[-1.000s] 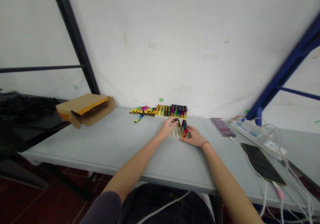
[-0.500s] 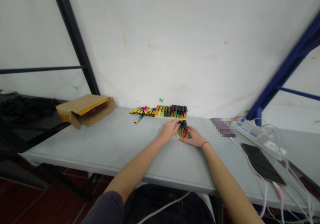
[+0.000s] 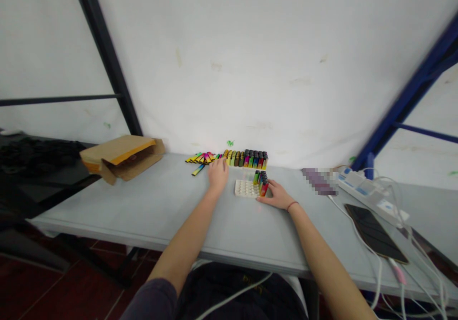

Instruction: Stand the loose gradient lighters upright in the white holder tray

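A small white tray [image 3: 246, 189] with rows of round holes lies before me. At its right end several colourful lighters [image 3: 264, 186] with black tops stand upright, and one green lighter [image 3: 256, 177] stands beside them. My right hand [image 3: 279, 196] grips this end, thumb at the front and fingers at the side and back. My left hand [image 3: 217, 173] reaches forward with its fingers stretched out, at the right edge of a pile of lighters [image 3: 203, 158] lying flat. Its fingertips partly cover the lighters there, and I see nothing held in it.
Behind the tray, along the wall, stand a block of yellowish lighters [image 3: 234, 158] and a block of black-topped lighters [image 3: 255, 159]. An open cardboard box [image 3: 121, 153] lies at left. At right are a black phone [image 3: 375, 234], a power strip [image 3: 372, 196] and loose white cables.
My left hand has moved from the tray leftward and away from me to the lighter pile, uncovering the tray's holes and a green lighter. My right hand has stayed in place.
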A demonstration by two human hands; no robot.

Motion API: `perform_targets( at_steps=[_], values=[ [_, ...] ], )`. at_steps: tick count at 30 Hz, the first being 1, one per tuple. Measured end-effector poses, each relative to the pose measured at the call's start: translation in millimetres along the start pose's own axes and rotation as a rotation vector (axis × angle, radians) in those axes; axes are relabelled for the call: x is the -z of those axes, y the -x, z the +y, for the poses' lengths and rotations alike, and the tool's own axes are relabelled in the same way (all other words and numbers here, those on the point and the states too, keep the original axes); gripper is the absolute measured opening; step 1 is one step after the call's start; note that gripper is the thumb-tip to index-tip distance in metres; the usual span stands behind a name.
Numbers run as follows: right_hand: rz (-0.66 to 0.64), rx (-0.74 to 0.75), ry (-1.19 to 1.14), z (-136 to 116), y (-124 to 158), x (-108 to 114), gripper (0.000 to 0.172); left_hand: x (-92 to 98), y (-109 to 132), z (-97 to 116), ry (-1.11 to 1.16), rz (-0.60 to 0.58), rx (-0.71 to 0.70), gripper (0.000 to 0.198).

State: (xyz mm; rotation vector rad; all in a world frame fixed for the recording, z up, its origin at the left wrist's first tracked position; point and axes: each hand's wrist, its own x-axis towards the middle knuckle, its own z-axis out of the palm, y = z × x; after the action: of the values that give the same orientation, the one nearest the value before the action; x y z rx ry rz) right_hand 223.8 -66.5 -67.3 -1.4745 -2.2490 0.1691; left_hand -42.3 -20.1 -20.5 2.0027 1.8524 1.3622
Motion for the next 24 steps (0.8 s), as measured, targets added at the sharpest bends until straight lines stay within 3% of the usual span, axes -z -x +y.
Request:
perform_targets(
  at_steps=[3, 4, 7, 9, 11, 15, 17, 24],
  values=[
    [-0.039, 0.004, -0.019, 1.1, -0.9, 1.7, 0.071, 16.8, -10.1, -33.9, -0.090, 0.087, 0.139, 0.042],
    [-0.043, 0.007, -0.023, 1.3, -1.2, 2.1, 0.071, 21.2, -11.3, -43.5, -0.131, 0.065, 0.198, 0.044],
    [-0.047, 0.006, -0.026, 1.4, -1.6, 2.8, 0.072, 27.7, -11.7, -60.6, -0.238, -0.142, 0.298, 0.046],
    [-0.049, 0.000, -0.025, 1.4, -1.6, 2.5, 0.072, 27.7, -11.1, -61.9, -0.302, -0.186, 0.328, 0.044],
    [-0.049, -0.004, -0.023, 1.7, -1.4, 1.7, 0.071, 26.3, -10.6, -58.1, -0.363, -0.155, 0.341, 0.041],
    [-0.036, -0.003, -0.017, 3.1, -1.4, -0.2, 0.071, 20.6, -10.6, -45.1, -0.409, -0.210, 0.287, 0.032],
    [-0.032, -0.001, -0.016, 3.7, -1.4, -0.9, 0.071, 13.9, -10.8, -37.6, -0.309, -0.205, 0.286, 0.030],
    [-0.021, 0.010, -0.006, 2.7, -1.2, -0.7, 0.070, -21.7, -10.0, -12.7, 0.408, -0.114, 0.429, 0.028]
  ],
)
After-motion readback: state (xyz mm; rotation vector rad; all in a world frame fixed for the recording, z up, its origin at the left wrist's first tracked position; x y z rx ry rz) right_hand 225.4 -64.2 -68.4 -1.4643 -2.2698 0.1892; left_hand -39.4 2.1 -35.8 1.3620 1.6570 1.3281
